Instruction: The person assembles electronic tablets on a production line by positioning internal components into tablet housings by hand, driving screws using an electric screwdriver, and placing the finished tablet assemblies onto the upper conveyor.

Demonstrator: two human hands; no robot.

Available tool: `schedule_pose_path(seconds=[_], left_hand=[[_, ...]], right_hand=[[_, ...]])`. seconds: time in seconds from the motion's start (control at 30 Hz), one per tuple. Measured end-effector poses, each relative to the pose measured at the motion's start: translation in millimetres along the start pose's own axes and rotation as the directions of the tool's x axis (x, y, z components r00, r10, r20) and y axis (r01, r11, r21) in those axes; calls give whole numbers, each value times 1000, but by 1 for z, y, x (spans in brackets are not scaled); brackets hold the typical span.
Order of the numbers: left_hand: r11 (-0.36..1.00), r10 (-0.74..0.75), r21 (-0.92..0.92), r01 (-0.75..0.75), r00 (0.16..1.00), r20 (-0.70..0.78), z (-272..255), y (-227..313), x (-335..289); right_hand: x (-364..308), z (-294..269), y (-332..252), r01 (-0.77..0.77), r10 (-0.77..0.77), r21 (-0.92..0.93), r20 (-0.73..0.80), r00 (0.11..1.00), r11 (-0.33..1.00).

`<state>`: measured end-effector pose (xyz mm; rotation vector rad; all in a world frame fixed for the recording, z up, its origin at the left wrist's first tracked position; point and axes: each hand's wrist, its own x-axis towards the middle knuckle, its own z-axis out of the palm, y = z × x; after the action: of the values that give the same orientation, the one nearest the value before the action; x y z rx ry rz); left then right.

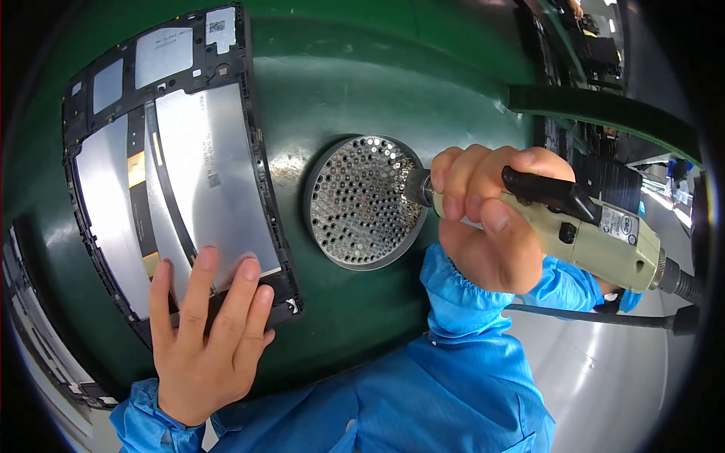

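My left hand point(204, 347) lies with spread fingers on the lower end of an opened tablet housing point(226, 166). The housing is a black frame with silver metal panels, paler plates at its far end and a dark strip down the middle. In my right hand point(491, 204) is a beige electric screwdriver point(589, 234) with a black lever, held nearly level and pointing left. Its nose meets the right part of a round metal screw dish point(362, 266). Many small holes cover the dish's plate, with tiny shiny screws in it; the bit's very tip is hard to make out.
The dish and housing rest on a green mat point(377, 75). At the far left edge stands another similar housing point(45, 325). A cable point(683, 287) leaves the screwdriver's back end. A curved green bar point(604, 109) crosses the upper right, with dark stacked parts point(600, 181) beyond.
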<state>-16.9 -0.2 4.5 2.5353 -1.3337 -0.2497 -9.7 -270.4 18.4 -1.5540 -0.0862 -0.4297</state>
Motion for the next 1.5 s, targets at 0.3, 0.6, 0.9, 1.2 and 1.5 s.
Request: schedule_pose_path(seconds=[0.3, 0.6, 0.9, 1.2, 1.5], left_hand=[[1000, -1, 20, 1, 1000, -6, 3, -2, -2], [997, -60, 42, 64, 996, -73, 6, 4, -1], [996, -86, 3, 88, 987, -137, 12, 8, -2], [996, -64, 53, 73, 985, -162, 14, 12, -3], [994, -110, -22, 107, 967, -229, 23, 28, 16]], right_hand=[[0, 0, 5, 37, -34, 97, -26, 999, 995], [0, 6, 11, 60, -51, 154, -63, 997, 986], [-1, -8, -21, 169, -171, 72, 30, 985, 983], [-23, 5, -55, 168, -179, 61, 313, 933, 984], [-52, 45, -46, 97, -113, 82, 233, 966, 992]])
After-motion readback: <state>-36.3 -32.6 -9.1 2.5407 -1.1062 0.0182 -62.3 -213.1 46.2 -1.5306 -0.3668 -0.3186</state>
